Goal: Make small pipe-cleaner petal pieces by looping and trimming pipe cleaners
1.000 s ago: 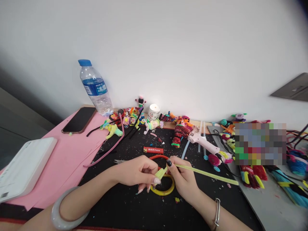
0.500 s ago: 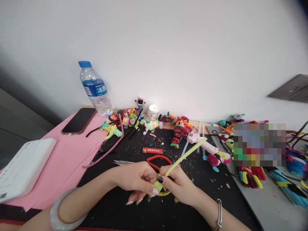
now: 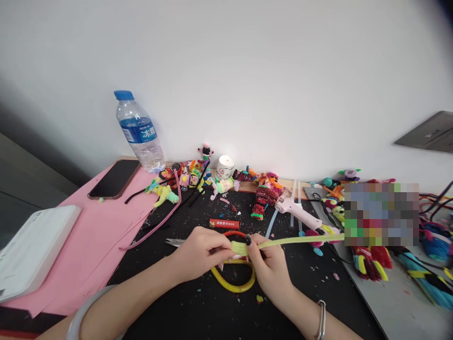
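Observation:
A yellow-green pipe cleaner (image 3: 293, 240) is held between both hands, its near part folded into a flat bundle of side-by-side strands and its long free end stretching out to the right. My left hand (image 3: 203, 252) pinches the left end of the folded part. Thumb and fingers of my right hand (image 3: 271, 264) close on its right end. Below the hands lie scissors with red and yellow handles (image 3: 233, 285); the hands partly cover them, and their blade tips (image 3: 173, 242) show left of my left hand.
A pale pink glue gun (image 3: 297, 212) lies right of centre. Pipe-cleaner dolls (image 3: 264, 193) line the wall beside a white cup (image 3: 225, 166). At left are a water bottle (image 3: 139, 134), a phone (image 3: 113, 179), a white device (image 3: 38, 250) and pink sheets (image 3: 88, 245). Scraps dot the black mat (image 3: 311, 302).
The pipe cleaner's free end has swung from pointing up and right to nearly level. My hands have drawn slightly apart, showing the folded strands and more of the yellow scissor handle.

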